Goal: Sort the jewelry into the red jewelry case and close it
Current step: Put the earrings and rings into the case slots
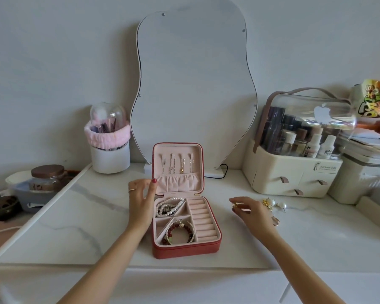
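Note:
The red jewelry case (184, 251) stands open on the white marble tabletop, its pink-lined lid (177, 167) upright with several necklaces hanging inside. A pearl strand (169, 206) fills the upper left compartment, and beaded bracelets (181, 232) lie in the lower one. The ring rolls (203, 218) on the right hold nothing. My left hand (142, 191) holds the lid's left edge, thumb on the rim. My right hand (249, 210) hovers right of the case and pinches a small gold piece (234, 205). Pearl and gold earrings (273, 204) lie on the table beyond that hand.
A wavy mirror (195, 84) leans on the wall behind the case. A brush holder with a pink band (109, 148) stands at the back left. A cream cosmetics organiser (294, 167) sits at the right. Jars and bowls (46, 178) crowd the far left.

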